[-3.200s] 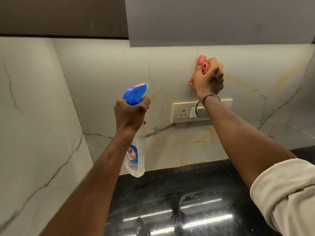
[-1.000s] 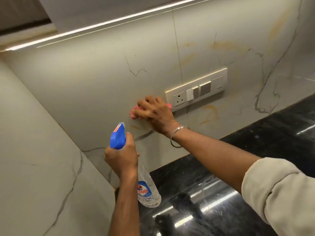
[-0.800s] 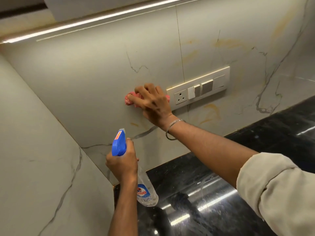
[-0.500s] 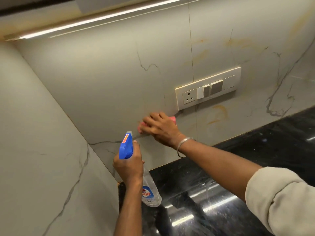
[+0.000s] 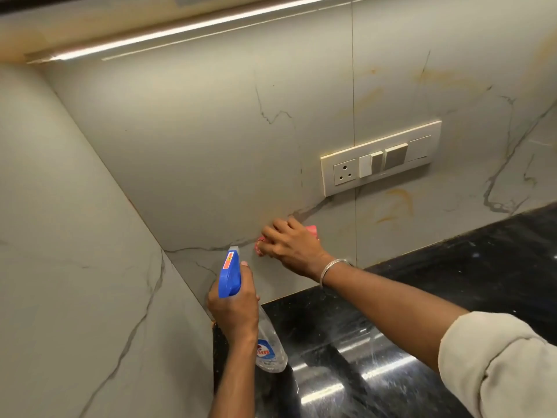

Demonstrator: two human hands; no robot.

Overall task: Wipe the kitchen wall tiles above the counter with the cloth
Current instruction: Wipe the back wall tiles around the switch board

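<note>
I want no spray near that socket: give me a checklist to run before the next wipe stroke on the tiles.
1. Cloth against the wall tiles: ok, the right hand presses it flat there.
2. Cloth clear of the socket and switch plate: ok, it sits below and left of the plate.
3. Spray bottle under control: ok, the left hand grips its neck.
4. Nozzle aimed away from the socket: cannot tell.
5. Tiles right of the plate wiped: cannot tell; orange marks show there.
6. Black counter dry: cannot tell, glare hides it.
</note>
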